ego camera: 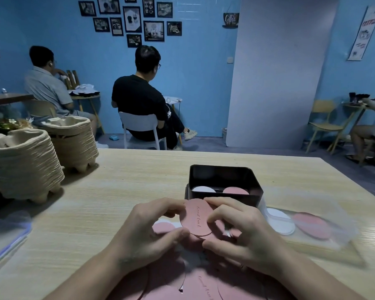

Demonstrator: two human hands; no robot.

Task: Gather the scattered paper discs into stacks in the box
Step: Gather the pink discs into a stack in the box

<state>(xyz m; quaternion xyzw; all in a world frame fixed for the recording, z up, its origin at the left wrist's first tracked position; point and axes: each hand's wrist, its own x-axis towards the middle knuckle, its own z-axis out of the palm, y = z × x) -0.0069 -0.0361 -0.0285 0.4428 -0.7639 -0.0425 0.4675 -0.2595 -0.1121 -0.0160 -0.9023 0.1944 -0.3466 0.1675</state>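
while both of your hands close on it, the pink disc shows thin script running up its face that reads "good luck". your left hand pinches its left edge, thumb below and fingers curled over the top. your right hand pinches the right edge the same way, so the disc sits between them with its face tilted toward you.

just beyond your fingertips stands the black box, open at the top. inside it two piles lie side by side: a white stack on your left hand's side and a pink stack on your right hand's side. just outside your right hand lies a clear plastic tray, blurred, with a white disc and another pink one showing through it; whether they lie in it or under it i cannot tell.

beneath the grip and back toward your wrists, loose pink discs overlap on the wooden table; one between your forearms bears the same script. well out from your left hand stand two stacks of pulp trays. a dark sign on the far blue wall reads "coffee".
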